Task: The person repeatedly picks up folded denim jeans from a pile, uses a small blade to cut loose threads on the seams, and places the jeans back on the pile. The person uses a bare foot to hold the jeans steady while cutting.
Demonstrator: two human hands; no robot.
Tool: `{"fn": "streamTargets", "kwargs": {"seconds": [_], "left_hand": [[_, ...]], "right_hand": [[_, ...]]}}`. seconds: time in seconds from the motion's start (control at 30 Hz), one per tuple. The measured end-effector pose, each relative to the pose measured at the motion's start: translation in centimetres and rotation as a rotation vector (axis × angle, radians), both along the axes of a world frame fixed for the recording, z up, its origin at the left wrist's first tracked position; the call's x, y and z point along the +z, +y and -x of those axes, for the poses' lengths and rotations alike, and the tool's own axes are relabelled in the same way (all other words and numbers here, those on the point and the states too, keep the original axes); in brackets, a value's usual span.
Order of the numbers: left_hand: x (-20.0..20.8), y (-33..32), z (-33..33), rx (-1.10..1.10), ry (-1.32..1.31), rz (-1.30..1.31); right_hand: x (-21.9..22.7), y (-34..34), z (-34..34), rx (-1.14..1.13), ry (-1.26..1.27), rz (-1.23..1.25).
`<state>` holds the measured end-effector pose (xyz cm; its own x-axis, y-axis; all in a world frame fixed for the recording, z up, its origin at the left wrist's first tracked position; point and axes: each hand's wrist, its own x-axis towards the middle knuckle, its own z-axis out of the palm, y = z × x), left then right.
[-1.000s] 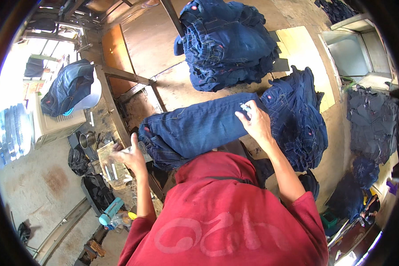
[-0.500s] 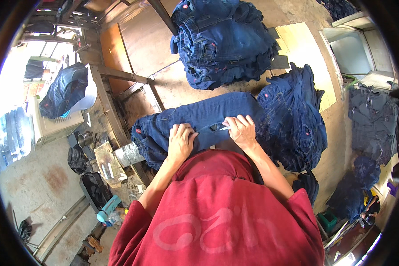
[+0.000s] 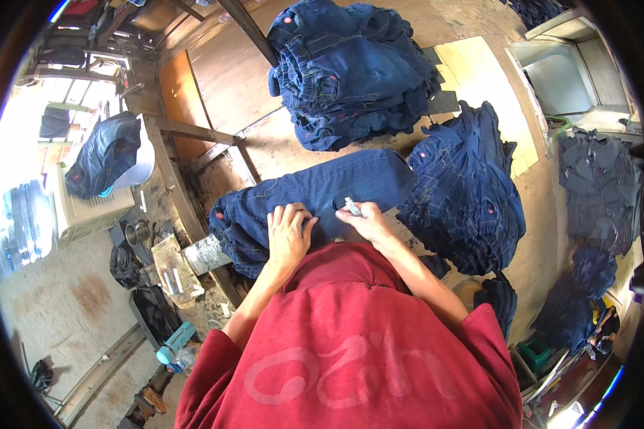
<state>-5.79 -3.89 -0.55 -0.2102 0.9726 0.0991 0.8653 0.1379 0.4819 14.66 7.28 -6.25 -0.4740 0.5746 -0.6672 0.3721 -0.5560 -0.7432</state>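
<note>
A pair of dark blue jeans (image 3: 322,182) lies stretched lengthwise in front of me, its waist end at the left over a silvery, wrapped arm (image 3: 206,254). My left hand (image 3: 289,230) rests on the denim, fingers laid over the cloth and thumb apart. Farther right, my right hand (image 3: 368,222) is closed around a small pale tool (image 3: 352,206) with a whitish, wrapped-looking body. Its exact kind is unclear. A small dark spot shows on the denim beside that tool; whether it is a tip or a shadow, I cannot tell.
Beyond the jeans stands a tall pile of folded jeans (image 3: 350,71). Another heap of jeans (image 3: 472,193) lies at the right. Dark garments (image 3: 599,193) sit farther right. At the left are a wooden post (image 3: 175,179), a metal cup (image 3: 136,232) and a turquoise bottle (image 3: 175,342).
My right hand has drawn left and slightly nearer across the jeans, turning the pale tool more upright. My left hand stays on the denim. The whole view has shifted slightly.
</note>
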Motion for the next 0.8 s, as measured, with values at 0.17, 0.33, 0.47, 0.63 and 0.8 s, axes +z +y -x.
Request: {"fn": "streamTargets", "kwargs": {"seconds": [0.17, 0.33, 0.47, 0.63, 0.8], "left_hand": [[0.6, 0.2, -0.5, 0.041, 0.004, -0.01], [1.5, 1.3, -3.7, 0.263, -0.635, 0.539], [0.8, 2.8, -4.7, 0.301, -1.443, 0.546], [-0.5, 2.7, -4.5, 0.567, -1.51, 0.629], [-1.7, 2.6, -5.3, 0.498, -1.3, 0.603]], "right_hand": [[0.4, -1.3, -2.1, -0.384, 0.157, 0.403], [2.5, -3.3, -2.5, -0.088, 0.019, -0.349], [4.1, -3.9, -1.7, -0.104, 0.045, -0.575], [4.8, -2.5, -2.2, -0.06, -0.408, -0.572], [2.9, -1.7, -1.7, 0.01, -0.435, -0.582]]}}
